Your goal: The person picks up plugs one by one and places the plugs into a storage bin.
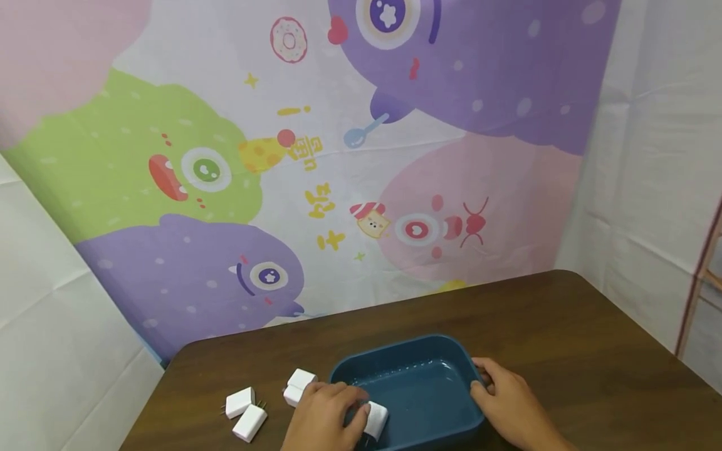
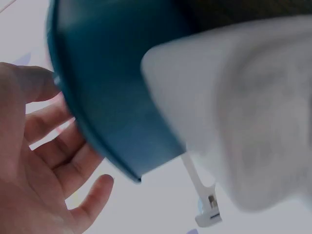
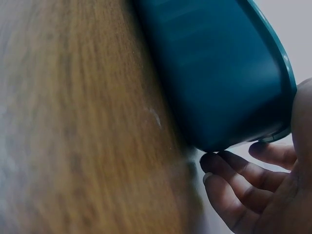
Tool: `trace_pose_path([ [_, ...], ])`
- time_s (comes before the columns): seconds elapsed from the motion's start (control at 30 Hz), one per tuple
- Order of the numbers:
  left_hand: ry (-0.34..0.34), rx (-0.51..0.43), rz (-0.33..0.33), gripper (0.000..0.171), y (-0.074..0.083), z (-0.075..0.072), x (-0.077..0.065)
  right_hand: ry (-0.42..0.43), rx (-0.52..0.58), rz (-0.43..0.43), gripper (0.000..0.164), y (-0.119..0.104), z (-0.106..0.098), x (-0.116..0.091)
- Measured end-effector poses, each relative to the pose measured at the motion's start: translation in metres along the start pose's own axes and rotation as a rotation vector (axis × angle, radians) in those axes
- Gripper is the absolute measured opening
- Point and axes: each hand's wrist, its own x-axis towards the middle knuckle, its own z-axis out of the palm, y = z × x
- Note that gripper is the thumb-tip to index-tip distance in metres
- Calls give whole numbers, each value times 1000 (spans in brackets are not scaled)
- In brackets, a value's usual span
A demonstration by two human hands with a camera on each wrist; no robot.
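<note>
A dark blue rectangular bin (image 1: pixel 417 401) stands on the table. My left hand (image 1: pixel 327 416) reaches over its left wall, and its thumb and fingertips pinch a white plug-in charger (image 1: pixel 376 418) just inside. In the left wrist view, the fingertips pass behind the bin's rim (image 2: pixel 73 112), which hides the held charger. My right hand (image 1: pixel 510 401) grips the bin's right end, thumb at the rim and fingers against the outer wall (image 3: pixel 219 83). Close to my left hand lie two white chargers (image 1: pixel 299 387) side by side.
Farther left on the table (image 1: pixel 541 326) lie two more white chargers (image 1: pixel 245 413) with metal prongs. A large blurred white charger (image 2: pixel 234 107) fills the right of the left wrist view. A cartoon-print cloth (image 1: pixel 316 188) hangs behind the table.
</note>
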Motion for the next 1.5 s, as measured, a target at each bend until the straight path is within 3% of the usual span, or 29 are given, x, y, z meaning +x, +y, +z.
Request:
trace_pose_path([
  [0.13, 112, -9, -12, 8, -3, -7, -5, -6, -22, -17, 43, -2, 0, 0],
  [0.27, 150, 19, -8, 11, -4, -10, -11, -4, -30, -24, 42, -2, 0, 1],
  [0.53, 134, 24, -32, 11, -1, -13, -16, 8, -52, -64, 42, -3, -1, 3],
  [0.83, 192, 17, -63, 15, -7, -17, -23, -10, -76, -28, 44, -3, -2, 1],
  [1.03, 195, -14, -128, 27, -12, -21, -31, -13, -77, -37, 45, -1, -1, 1],
  [1.2, 155, -33, -181, 29, -15, -22, -36, -9, -82, -36, 44, -1, -1, 0],
  [1.33, 119, -3, -229, 27, -16, -22, -42, -17, -91, -29, 45, -1, -1, 0],
  [1.5, 160, 60, -216, 25, -22, -22, -49, -23, -99, -27, 46, 0, -1, 2],
])
